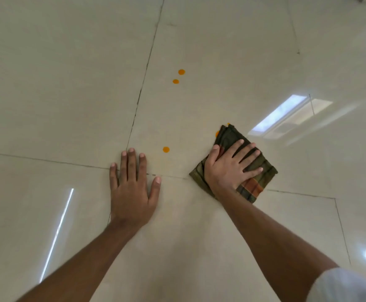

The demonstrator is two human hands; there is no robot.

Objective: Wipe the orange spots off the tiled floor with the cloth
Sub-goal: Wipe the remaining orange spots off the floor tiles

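Note:
A folded dark green checked cloth (227, 136) with orange stripes lies flat on the glossy beige tiled floor (68, 83). My right hand (230, 168) presses down on it with fingers spread. One orange spot (166, 149) sits between my hands, just left of the cloth. Two more orange spots (181, 72) (175, 81) lie farther ahead. Slivers of orange (216, 134) peek out from under the cloth's far left edge. My left hand (132, 186) rests flat on the floor, palm down, holding nothing.
Dark grout lines (142, 83) run away from me and across under my hands. Bright window and lamp reflections (280, 114) shine on the tiles at right and lower left. A white sleeve (347, 286) shows at the bottom right corner.

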